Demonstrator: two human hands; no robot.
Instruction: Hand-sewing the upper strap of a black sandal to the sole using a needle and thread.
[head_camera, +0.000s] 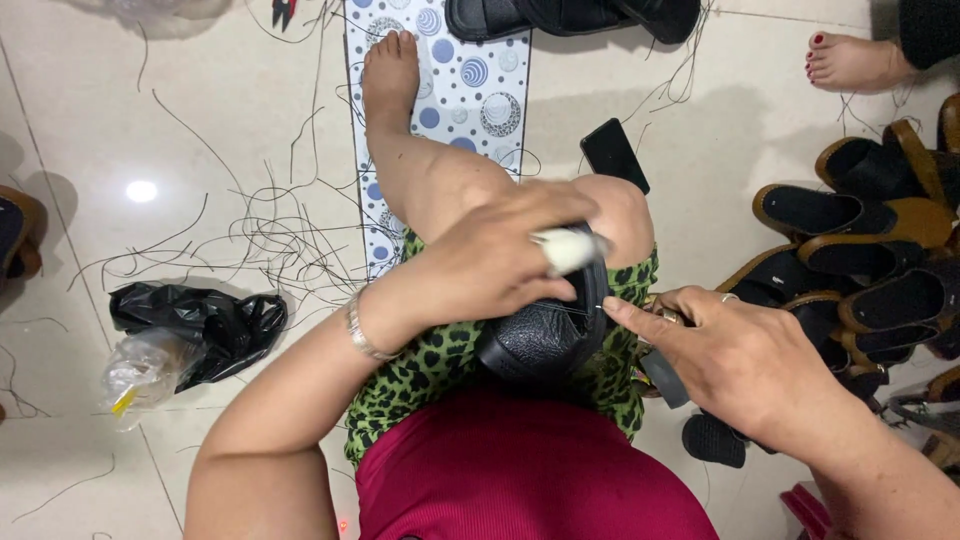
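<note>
My left hand (495, 265) has its fingers closed over the top of a black sandal (545, 335) that rests on my knee, one finger wrapped in a pale guard (565, 250). My right hand (740, 360), at three o'clock from the sandal, pinches a thin needle (590, 310) between thumb and forefinger, its tip against the sandal's edge; I think a thread trails from it, but it is too fine to be sure.

As I judge it, the needle could slip off the stiff edge and prick the bare fingertips of the holding hand, since only one finger is guarded. The sandal could also roll off the knee if my grip eases.

Counting outward: one sandal in hand, and a heap of finished sandals (870, 260) at three o'clock, at least six, though they overlap too much for a firm count. One dark phone (613, 153) lies on the floor at twelve o'clock. One black plastic bag (200, 325) and one clear bag (140, 370) sit at nine o'clock, among loose thread scraps (270, 240). Another person's foot (855, 60) shows at two o'clock.
</note>
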